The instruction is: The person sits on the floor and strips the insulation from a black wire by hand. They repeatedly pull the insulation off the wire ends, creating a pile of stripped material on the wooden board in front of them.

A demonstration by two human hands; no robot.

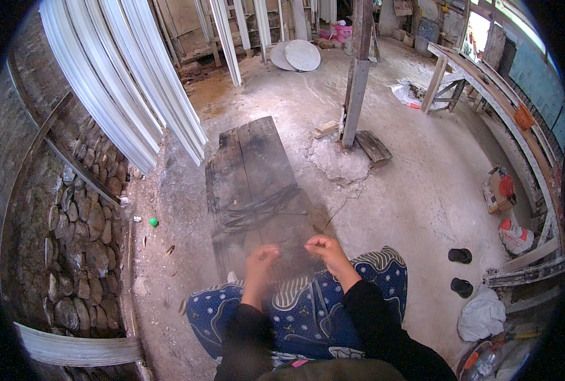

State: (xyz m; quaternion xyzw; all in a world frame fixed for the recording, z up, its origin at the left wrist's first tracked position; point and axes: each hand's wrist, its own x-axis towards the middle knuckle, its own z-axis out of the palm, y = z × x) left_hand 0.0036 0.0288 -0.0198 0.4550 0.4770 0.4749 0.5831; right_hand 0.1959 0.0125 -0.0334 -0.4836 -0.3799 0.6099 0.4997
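My left hand (261, 261) and my right hand (329, 251) are raised over the near end of a dark wooden board (247, 152), a short gap apart. The fingers of both are pinched closed. A thin dark strip, faint against the board, seems to run between the fingertips. On the board just beyond lies a loose bundle of long, flat black strips (260, 208). Below my right hand, a narrow greyish strip (321, 297) hangs across the blue patterned cloth (289, 317) over my lap.
Long pale corrugated sheets (123, 76) lean at the left, beside stacked stones (85, 222). A wooden post (357, 82) rises beyond the board. Dark slippers (460, 255), a white sack (481, 315) and a long wooden bench (486, 70) are at the right. A green ball (153, 221) lies left.
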